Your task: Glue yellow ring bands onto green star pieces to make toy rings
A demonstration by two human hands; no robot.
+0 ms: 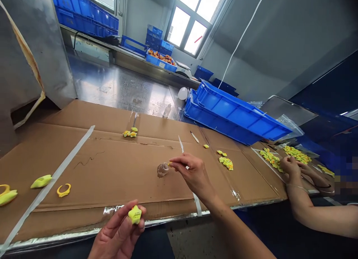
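My left hand is near the table's front edge, its fingertips pinched on a small yellow star-shaped piece. My right hand reaches out over the cardboard sheet. Its fingers pinch a thin stick whose tip sits at the mouth of a small clear glass jar. The stick itself is mostly hidden by the fingers.
Yellow parts lie at the left edge, a yellow ring, small yellow pieces farther back and more to the right. Blue crates stand at the back right. Another person's hands work over a tray of yellow pieces.
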